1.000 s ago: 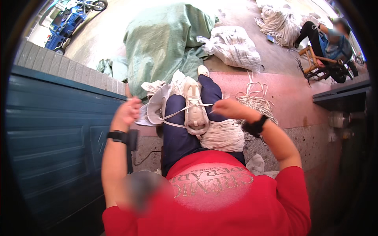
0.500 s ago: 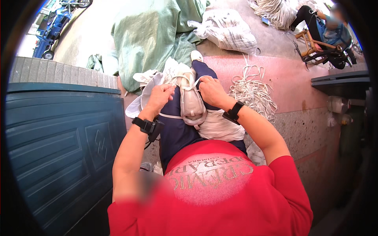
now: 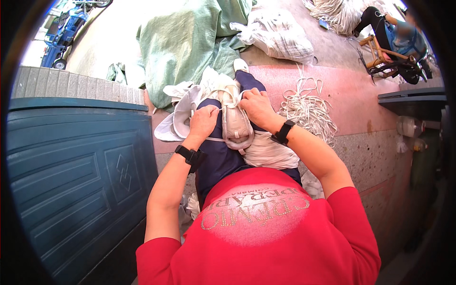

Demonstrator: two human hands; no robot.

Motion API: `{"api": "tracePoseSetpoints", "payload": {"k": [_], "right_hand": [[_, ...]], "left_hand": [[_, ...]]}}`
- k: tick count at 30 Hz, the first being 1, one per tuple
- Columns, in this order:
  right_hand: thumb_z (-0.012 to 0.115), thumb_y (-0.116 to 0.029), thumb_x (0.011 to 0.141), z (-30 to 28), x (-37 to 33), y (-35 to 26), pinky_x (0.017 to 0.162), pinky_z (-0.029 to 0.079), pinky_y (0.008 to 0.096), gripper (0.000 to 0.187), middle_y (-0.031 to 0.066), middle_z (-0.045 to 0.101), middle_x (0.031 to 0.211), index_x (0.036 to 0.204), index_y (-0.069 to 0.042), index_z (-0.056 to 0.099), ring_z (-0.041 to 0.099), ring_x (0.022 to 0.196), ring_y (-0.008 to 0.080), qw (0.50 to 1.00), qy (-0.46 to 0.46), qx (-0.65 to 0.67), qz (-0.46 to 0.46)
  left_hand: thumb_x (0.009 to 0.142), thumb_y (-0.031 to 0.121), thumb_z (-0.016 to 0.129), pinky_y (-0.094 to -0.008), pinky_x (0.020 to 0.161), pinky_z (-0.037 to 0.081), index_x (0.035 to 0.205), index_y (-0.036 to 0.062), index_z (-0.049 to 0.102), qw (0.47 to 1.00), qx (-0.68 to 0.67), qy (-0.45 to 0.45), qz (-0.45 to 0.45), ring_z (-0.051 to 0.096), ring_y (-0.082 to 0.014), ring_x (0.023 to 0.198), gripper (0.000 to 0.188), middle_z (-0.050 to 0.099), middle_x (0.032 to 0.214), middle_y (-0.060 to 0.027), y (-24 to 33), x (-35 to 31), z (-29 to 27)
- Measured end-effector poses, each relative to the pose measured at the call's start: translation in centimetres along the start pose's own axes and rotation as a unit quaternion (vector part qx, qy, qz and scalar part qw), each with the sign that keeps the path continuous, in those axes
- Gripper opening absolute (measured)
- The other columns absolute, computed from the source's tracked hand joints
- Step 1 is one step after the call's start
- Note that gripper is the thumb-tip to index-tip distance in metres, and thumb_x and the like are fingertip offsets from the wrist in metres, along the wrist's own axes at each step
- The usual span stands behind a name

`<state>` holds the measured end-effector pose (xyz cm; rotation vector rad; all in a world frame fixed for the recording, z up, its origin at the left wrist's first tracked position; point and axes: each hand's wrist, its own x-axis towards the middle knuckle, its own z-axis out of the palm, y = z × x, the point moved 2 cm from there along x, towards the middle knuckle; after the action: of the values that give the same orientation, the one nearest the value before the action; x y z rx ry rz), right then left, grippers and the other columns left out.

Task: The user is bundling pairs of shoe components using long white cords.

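Across my navy-trousered thighs lies a beige-white shoe upper, its opening toward me and pale laces crossing its front. My left hand is at its left side, fingers pinched on a thin white lace end. On the other side, my right hand is closed at the upper's edge with fingertips on a lace; the fingers partly hide it. A bundle of white laces rests on my lap beside the upper. More white and grey shoe uppers are heaped beyond my left hand.
A tangled pile of white laces lies on the floor to the right. Ahead are a green cloth-covered heap and a stuffed white plastic bag. A blue panelled door stands left. At upper right a person sits near a bamboo-coloured chair.
My left hand has moved right and slightly down, closer to the shoe upper. My right hand has shifted a little, staying at the upper's right edge.
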<state>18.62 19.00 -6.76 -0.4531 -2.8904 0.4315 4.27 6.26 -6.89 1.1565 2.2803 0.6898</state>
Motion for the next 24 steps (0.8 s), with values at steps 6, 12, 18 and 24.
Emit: {"api": "tracePoseSetpoints", "payload": {"k": [6,12,18,24], "right_hand": [[0.057,-0.017,0.071,-0.1,0.0,0.3,0.069,0.037,0.0369,0.009,0.004,0.054,0.085,0.073,-0.01,0.062,0.048,0.087,0.0217,0.995,0.048,-0.001,0.092],[0.058,-0.024,0.074,0.1,-0.1,0.0,0.07,0.038,0.0361,0.015,0.0034,0.054,0.075,0.066,-0.011,0.062,0.05,0.08,0.0215,0.996,0.007,-0.047,0.074],[0.057,-0.025,0.075,0.8,-0.5,0.1,0.071,0.04,0.0406,0.021,0.0067,0.058,0.079,0.069,-0.006,0.063,0.054,0.085,0.0236,0.996,-0.009,-0.003,0.087],[0.056,-0.029,0.076,0.4,-0.7,0.0,0.073,0.04,0.0424,0.027,0.0117,0.057,0.081,0.073,-0.004,0.062,0.053,0.085,0.0278,0.991,-0.048,0.035,0.121]], "left_hand": [[0.08,0.019,0.053,-0.0386,0.064,0.044,0.078,0.007,0.06,0.983,0.122,0.053,0.127,0.058,-0.0271,0.074,0.014,0.06,0.074,-0.0097,0.4,0.7,0.1],[0.072,0.012,0.051,-0.0398,0.061,0.037,0.069,0.0108,0.053,0.924,0.289,0.048,0.247,0.053,-0.0239,0.074,0.004,0.054,0.073,-0.0041,2.1,1.2,-0.4],[0.07,0.01,0.051,-0.0406,0.064,0.038,0.07,0.0098,0.056,0.908,0.311,0.051,0.275,0.053,-0.0243,0.076,0.005,0.056,0.071,-0.0048,2.7,1.3,0.1],[0.071,0.02,0.059,-0.0397,0.067,0.039,0.066,0.0092,0.059,0.973,0.191,0.076,0.104,0.052,-0.0244,0.08,0.012,0.058,0.07,-0.005,2.1,1.0,0.3]]}}
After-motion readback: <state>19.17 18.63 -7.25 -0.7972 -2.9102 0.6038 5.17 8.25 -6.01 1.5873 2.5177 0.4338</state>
